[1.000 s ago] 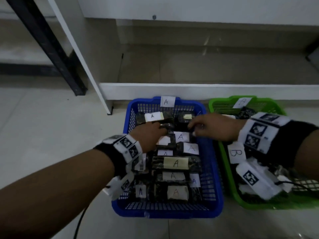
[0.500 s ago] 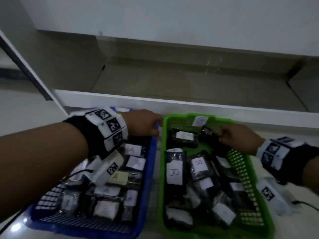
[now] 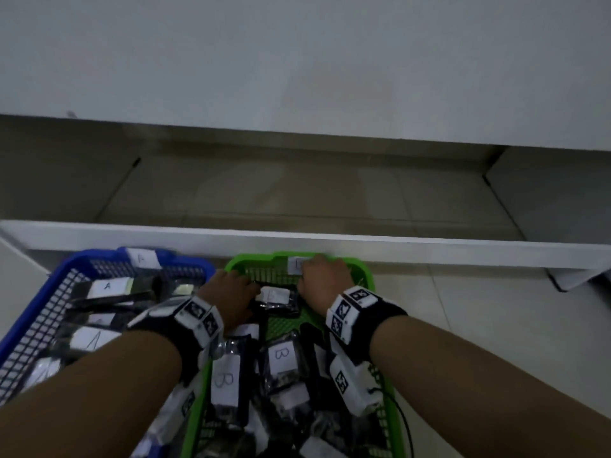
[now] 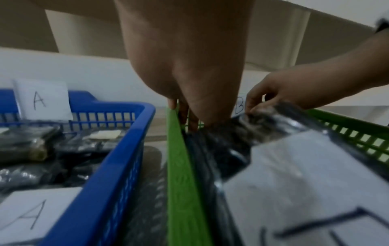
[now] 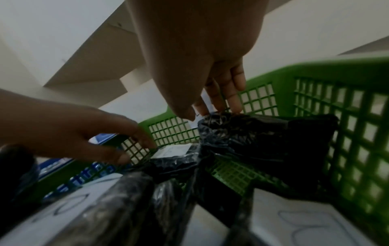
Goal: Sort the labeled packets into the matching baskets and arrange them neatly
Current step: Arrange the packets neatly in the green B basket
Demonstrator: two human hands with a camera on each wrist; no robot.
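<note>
Both hands in green basket [image 3: 366, 276] — left hand [image 3: 231, 294] fingers loose beside a B packet [image 3: 276, 300], right hand [image 3: 322, 280] fingers touching a black packet [image 5: 263, 133], grip unclear. Lay packets flat, labels up, in rows.

A pale wall [image 3: 297, 61] fills the upper part of the head view, dim and evenly lit. Below it a recess [image 3: 297, 193] opens, with a beige floor inside that shows faint tile joints and a soft sheen. A grey side panel [image 3: 545, 193] closes the recess on the right. Along the recess's front edge runs a white ledge [image 3: 429, 251], from the left edge to the right. To the right, light floor tiles [image 3: 496, 309] show thin grout lines.
</note>
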